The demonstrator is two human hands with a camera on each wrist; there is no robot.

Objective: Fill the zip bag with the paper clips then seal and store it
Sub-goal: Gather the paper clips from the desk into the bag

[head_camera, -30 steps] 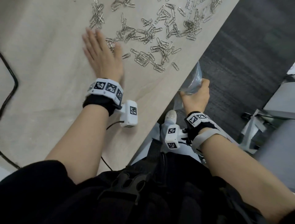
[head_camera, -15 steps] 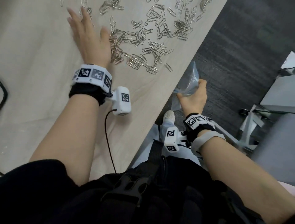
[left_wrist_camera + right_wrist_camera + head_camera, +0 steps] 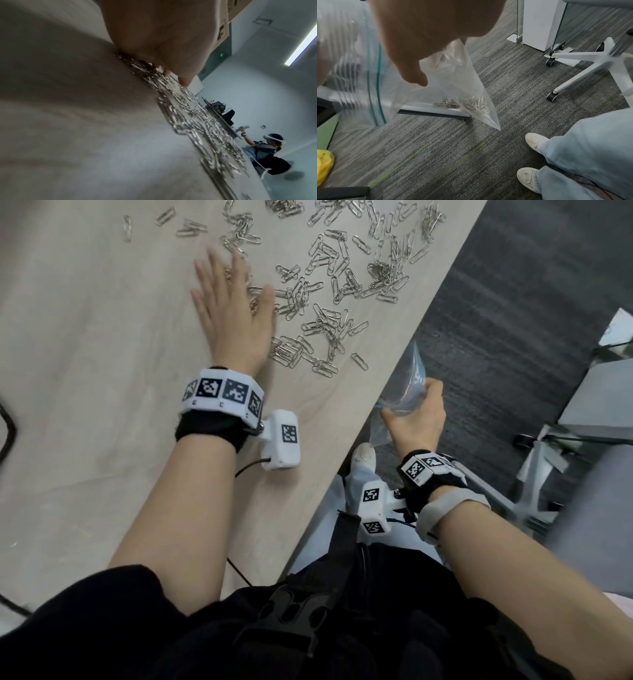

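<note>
My left hand (image 3: 236,316) lay flat on the pale wooden table (image 3: 85,371) with its fingers straight and spread, pressing on the left side of the pile of shiny silver wire paper clips (image 3: 329,302). The clips were scattered over the far part of the table, out to its right edge, and some lay right under my fingers (image 3: 181,75). My right hand (image 3: 416,419) was off the table, just past its right edge, above the grey striped carpet (image 3: 507,337). Its fingers and thumb were curled and pinching the top of the clear plastic zip bag with the blue-green strip (image 3: 376,86). The bag hung down open, and a small bunch of clips sat in its bottom corner (image 3: 471,105). My two white shoes (image 3: 534,142) stood on the carpet below.
</note>
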